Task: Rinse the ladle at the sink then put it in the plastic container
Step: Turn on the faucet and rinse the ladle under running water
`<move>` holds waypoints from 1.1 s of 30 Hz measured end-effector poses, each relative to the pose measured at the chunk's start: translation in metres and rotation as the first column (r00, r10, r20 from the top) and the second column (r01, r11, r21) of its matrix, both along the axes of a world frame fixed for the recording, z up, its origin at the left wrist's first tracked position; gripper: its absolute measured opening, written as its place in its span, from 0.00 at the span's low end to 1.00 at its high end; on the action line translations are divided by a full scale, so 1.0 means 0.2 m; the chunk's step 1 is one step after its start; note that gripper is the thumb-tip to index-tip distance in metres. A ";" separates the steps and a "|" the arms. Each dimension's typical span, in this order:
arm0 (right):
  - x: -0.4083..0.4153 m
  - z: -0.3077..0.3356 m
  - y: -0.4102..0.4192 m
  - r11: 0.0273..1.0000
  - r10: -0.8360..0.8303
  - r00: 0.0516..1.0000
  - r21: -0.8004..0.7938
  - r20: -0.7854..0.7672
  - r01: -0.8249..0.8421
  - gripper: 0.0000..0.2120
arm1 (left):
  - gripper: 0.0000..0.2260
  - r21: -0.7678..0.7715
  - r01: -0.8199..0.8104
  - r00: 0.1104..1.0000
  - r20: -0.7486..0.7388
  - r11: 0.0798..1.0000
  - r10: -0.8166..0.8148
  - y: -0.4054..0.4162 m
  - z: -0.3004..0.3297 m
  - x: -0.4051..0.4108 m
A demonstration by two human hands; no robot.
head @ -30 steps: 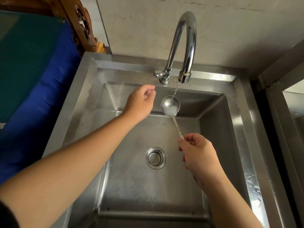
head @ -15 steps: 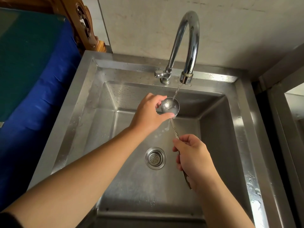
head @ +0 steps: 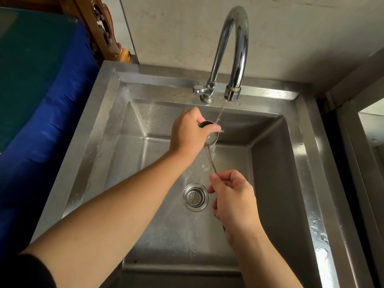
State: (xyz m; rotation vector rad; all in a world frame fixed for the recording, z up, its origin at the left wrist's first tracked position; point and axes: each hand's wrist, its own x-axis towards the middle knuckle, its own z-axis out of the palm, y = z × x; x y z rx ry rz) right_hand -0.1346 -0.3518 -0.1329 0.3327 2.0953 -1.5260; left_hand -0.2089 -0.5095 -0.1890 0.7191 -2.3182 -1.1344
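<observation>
A small steel ladle (head: pixel 211 140) is held over the steel sink (head: pixel 270 163) under a thin stream of water from the curved faucet (head: pixel 232 59). My right hand (head: pixel 232 196) grips the thin handle near its lower end. My left hand (head: pixel 189 129) is wrapped over the ladle's bowl, thumb across its rim, so most of the bowl is hidden. Water runs over my left thumb and down the handle. No plastic container is in view.
The round drain strainer (head: pixel 195 196) lies at the basin's middle, just left of my right hand. A blue and green covered surface (head: pixel 41 90) lies left of the sink, with carved wood (head: pixel 104 32) behind it. A metal frame (head: pixel 357 142) borders the right side.
My left hand moved right from beside the ladle onto its bowl and now covers it. My right hand and the handle shifted slightly left and lower.
</observation>
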 end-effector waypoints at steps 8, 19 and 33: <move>-0.02 0.05 0.03 0.997 -0.053 0.998 -0.052 0.027 0.054 0.07 | 0.04 -0.039 0.087 0.992 -0.089 0.995 -0.090 -0.04 0.01 0.05; 0.00 0.02 0.01 0.990 -0.069 0.993 -0.119 0.097 0.080 0.07 | 0.20 0.160 0.194 0.980 -0.075 0.968 -0.184 -0.01 -0.02 0.17; 0.05 -0.01 -0.03 0.995 -0.069 0.995 -0.071 0.076 0.074 0.07 | 0.22 0.043 0.045 0.998 0.034 0.998 -0.046 -0.03 0.02 0.03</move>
